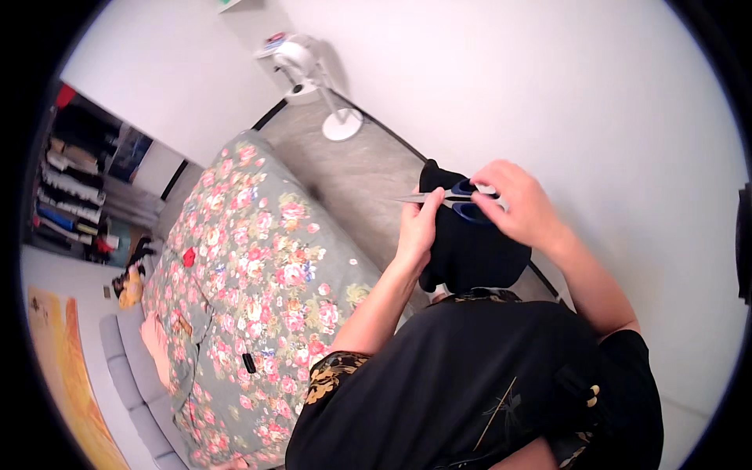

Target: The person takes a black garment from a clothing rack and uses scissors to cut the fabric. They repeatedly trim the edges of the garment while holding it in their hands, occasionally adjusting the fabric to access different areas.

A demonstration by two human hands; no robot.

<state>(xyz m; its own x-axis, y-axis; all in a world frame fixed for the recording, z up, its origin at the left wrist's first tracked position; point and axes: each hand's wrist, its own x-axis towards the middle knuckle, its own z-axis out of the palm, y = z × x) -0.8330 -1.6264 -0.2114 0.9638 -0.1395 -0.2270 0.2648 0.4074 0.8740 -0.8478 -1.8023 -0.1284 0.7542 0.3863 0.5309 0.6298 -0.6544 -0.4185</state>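
Observation:
A pair of scissors [457, 198] with dark blue handle loops lies level in front of me, its closed blades pointing left. My left hand [418, 226] grips the blades, with the thumb on top near the pivot. At the handle end, my right hand [517, 205] has its thumb and fingers around the upper loop. Below the scissors is a black cloth [479, 255], which spreads from beside my left hand down toward my body. The left fingers are partly hidden behind the blades and the cloth, so whether they also hold the cloth cannot be told.
To the left stands a bed with a floral cover [288, 276], bearing a small black object [249, 363] and a red item [188, 257]. A white pedestal fan [342, 124] stands on the grey floor ahead. Hanging clothes [70, 188] are at far left; a white wall [587, 117] rises at right.

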